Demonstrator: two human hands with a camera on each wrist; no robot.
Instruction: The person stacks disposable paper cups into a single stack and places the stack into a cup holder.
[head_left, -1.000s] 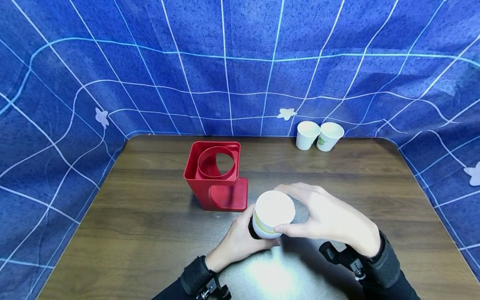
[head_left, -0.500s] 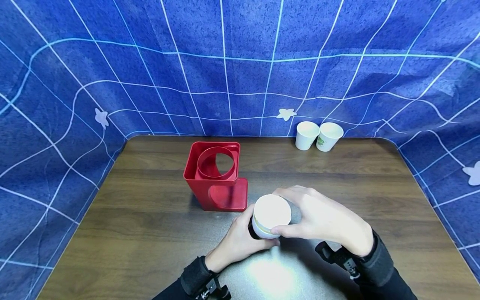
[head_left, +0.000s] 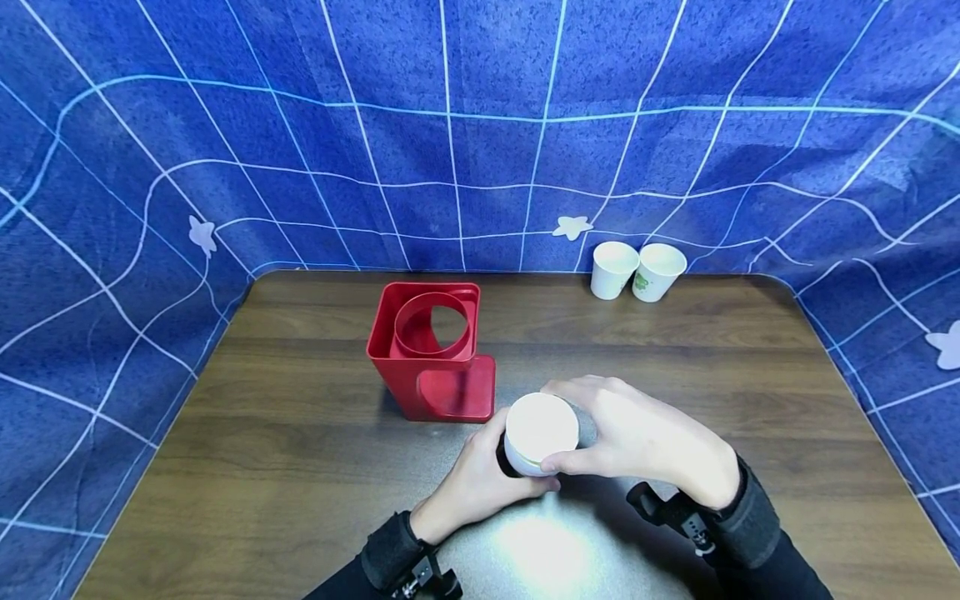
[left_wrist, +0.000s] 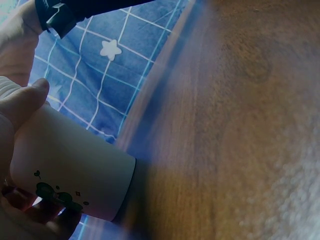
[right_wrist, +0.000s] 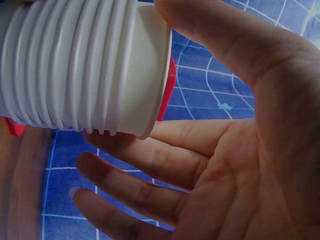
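A stack of white paper cups [head_left: 542,425] stands near the front middle of the table, its top facing up in the head view. My left hand [head_left: 476,482] grips the lower part from the left; in the left wrist view its fingers and thumb curl round the bottom cup [left_wrist: 75,155], printed with green. Several rims lie close together along the stack [right_wrist: 75,70] in the right wrist view. My right hand [head_left: 641,437] pinches the top cup [right_wrist: 147,70] near its rim between thumb and forefinger, the other fingers spread below.
A red square holder with a round ring and a side tray [head_left: 427,379] stands left of the stack. Behind, two white paper cups [head_left: 615,271] sit at the table's far edge. A blue curtain [head_left: 495,150] surrounds the wooden table [head_left: 300,467].
My right hand has lowered the top cup slightly, down and leftward, into the stack, and less of the cups' side shows. The left hand has stayed in place.
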